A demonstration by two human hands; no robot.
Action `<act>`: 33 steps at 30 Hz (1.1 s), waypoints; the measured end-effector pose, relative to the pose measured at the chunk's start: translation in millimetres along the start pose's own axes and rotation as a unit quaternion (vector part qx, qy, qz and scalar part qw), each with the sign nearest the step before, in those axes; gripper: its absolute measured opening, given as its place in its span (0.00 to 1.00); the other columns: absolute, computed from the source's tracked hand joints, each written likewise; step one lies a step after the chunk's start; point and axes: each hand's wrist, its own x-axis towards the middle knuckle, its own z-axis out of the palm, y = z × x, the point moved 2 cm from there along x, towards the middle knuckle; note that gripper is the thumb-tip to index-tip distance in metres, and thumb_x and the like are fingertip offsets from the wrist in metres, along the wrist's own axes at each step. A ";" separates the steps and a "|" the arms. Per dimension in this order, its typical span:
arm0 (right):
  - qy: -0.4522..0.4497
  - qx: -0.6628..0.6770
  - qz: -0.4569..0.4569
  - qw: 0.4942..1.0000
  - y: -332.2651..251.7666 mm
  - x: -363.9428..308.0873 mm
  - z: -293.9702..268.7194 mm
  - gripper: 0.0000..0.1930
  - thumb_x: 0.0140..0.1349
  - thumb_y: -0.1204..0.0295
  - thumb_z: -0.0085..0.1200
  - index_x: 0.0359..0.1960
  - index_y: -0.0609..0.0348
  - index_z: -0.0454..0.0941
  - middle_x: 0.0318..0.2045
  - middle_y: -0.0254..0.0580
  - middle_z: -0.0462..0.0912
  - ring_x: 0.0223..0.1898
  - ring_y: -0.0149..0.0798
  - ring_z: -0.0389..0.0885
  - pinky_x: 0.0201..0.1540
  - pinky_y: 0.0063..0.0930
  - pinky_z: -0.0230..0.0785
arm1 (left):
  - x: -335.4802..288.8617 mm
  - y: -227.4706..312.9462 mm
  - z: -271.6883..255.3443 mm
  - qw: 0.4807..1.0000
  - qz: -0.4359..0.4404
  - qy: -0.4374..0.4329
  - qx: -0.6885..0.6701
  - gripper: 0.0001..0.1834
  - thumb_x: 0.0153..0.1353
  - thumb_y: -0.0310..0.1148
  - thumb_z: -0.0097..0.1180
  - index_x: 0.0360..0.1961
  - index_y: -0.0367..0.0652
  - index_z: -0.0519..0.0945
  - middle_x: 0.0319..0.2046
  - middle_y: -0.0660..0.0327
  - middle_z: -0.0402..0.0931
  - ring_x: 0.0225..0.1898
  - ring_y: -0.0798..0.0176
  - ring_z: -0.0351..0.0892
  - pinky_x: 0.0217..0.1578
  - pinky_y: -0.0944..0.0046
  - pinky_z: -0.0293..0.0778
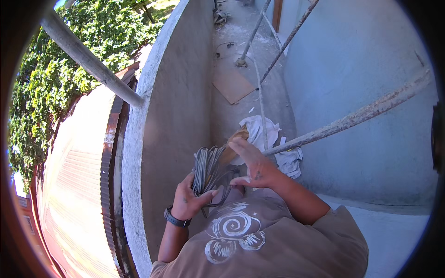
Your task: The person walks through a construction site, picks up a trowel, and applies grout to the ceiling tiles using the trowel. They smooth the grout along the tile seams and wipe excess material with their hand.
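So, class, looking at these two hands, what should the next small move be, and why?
Probably close the right hand on the loose strands beside the coiled grey cable. The left hand has the coil in its grip, while the right is open nearby, thumb and fingers apart. Whether its thumb touches a strand is unclear.

We log grey cable (pixel 204 167); brown shirt (pixel 301 245), white swirl print (pixel 232 228); dark watch (pixel 174 218); white cloth (pixel 253 128); tan board (pixel 233 86); green leaves (pixel 46 88); bluish-grey wall (pixel 361 60); striped, rust-brown-edged roof (pixel 79 180).

Bunched coil of grey cable (pixel 204 167)
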 end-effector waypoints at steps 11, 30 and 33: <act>0.014 -0.107 -0.221 0.969 35.4 249.0 -83.0 0.54 0.41 0.68 0.77 0.73 0.50 0.60 0.72 0.49 0.61 0.77 0.53 0.57 0.78 0.56 0.49 | 212.7 110.4 -90.5 0.988 0.064 -0.073 0.117 0.29 0.47 0.39 0.78 0.46 0.31 0.81 0.35 0.51 0.87 0.37 0.64 0.86 0.42 0.62 0.79; 0.246 0.036 0.002 0.969 359.8 490.6 -278.3 0.27 0.41 0.74 0.69 0.45 0.56 0.71 0.36 0.45 0.79 0.41 0.54 0.83 0.43 0.48 0.74 | 766.6 216.7 -40.2 0.940 0.125 -0.313 0.047 0.41 0.44 0.44 0.80 0.54 0.29 0.76 0.40 0.55 0.82 0.41 0.62 0.82 0.44 0.61 0.78; 0.296 0.058 0.055 0.952 374.7 483.6 -320.0 0.27 0.40 0.74 0.70 0.44 0.57 0.72 0.37 0.46 0.80 0.42 0.56 0.83 0.43 0.49 0.74 | 818.8 236.3 -33.5 0.895 0.130 -0.417 0.088 0.51 0.52 0.40 0.78 0.70 0.32 0.59 0.62 0.49 0.67 0.61 0.56 0.69 0.61 0.56 0.67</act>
